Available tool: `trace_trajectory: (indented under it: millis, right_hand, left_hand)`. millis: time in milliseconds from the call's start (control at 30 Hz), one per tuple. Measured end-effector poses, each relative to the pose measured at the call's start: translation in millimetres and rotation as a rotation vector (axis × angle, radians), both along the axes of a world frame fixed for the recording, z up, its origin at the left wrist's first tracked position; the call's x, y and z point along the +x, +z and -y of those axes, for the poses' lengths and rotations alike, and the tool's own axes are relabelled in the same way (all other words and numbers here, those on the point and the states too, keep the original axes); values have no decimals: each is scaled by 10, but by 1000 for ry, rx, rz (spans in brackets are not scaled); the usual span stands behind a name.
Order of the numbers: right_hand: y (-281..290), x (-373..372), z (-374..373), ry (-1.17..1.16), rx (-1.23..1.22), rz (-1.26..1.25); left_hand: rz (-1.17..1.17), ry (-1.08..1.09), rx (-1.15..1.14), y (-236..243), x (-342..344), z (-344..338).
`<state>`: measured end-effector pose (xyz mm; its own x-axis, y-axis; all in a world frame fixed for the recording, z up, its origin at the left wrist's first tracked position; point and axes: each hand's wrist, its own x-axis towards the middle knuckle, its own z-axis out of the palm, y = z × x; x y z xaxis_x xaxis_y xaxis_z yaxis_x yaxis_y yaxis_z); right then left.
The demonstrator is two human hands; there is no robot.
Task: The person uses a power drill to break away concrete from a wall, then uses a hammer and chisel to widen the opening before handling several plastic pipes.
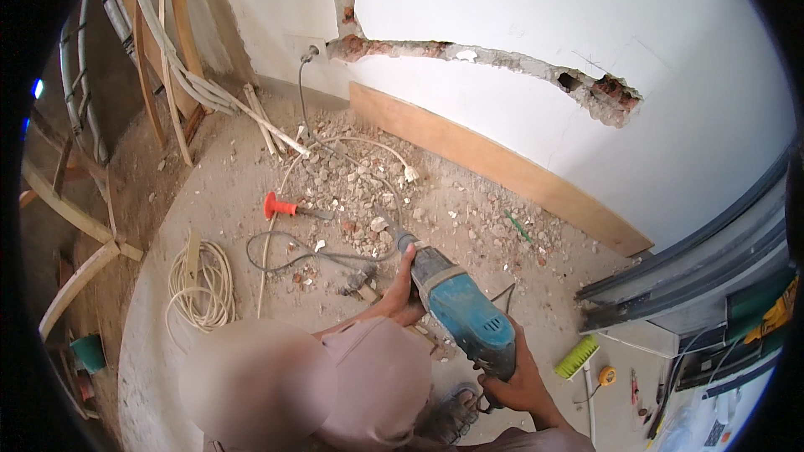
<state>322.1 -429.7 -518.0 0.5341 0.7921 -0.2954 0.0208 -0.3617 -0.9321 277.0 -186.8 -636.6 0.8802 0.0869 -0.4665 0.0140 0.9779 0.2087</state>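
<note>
With both hands I hold a blue and dark grey hammer drill (469,305), tilted so that its front end points at the rubble on the floor. My left hand (406,293) is closed beside its front part, the thumb up along the collar. Around the rear handle my right hand (521,377) is wrapped. The drill's tip reaches toward broken masonry rubble (360,192), and I cannot tell whether it touches. Left of the tip lies a chisel with a red hand guard (280,206). Pale cloth (381,377) and a blurred patch hide part of my left forearm.
A wooden board (494,167) leans along the white wall, below a chased groove (452,52). Cables cross the floor from a wall socket plug (310,53). A coiled cable (205,289) lies left; a green brush (576,357) and yellow tape measure (607,376) lie right. Conduits (172,50) stand back left.
</note>
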Motion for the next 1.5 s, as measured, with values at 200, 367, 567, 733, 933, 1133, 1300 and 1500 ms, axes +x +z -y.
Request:
trace_trajectory:
  millis: [200,367,567,733,933,1133,1300,1500]
  right_hand:
    - [-414,-252,393,-225,146,-46]
    - [-470,-378,242,-372,219,6]
    - [-560,-338,39,-531,279,188]
    - [-569,-322,-12,-495,275,321]
    - [-696,-277,-161,-495,305,165]
    - [-353,-257,-461,-445,422,390]
    - [-442,28,-504,-485,413,62]
    - [-524,28,-581,-484,462,170]
  left_hand:
    - [11,-65,253,651,146,43]
    - [245,-205,422,920,639,-49]
    - [285,-246,548,1125,924,-108]
    - [277,-242,574,1161,941,-134]
    - [270,-207,605,1204,1040,-251]
    - [274,-204,597,1079,1094,-387]
    - [215,-163,568,1221,1352,-546]
    - [137,-154,578,1235,1363,-621]
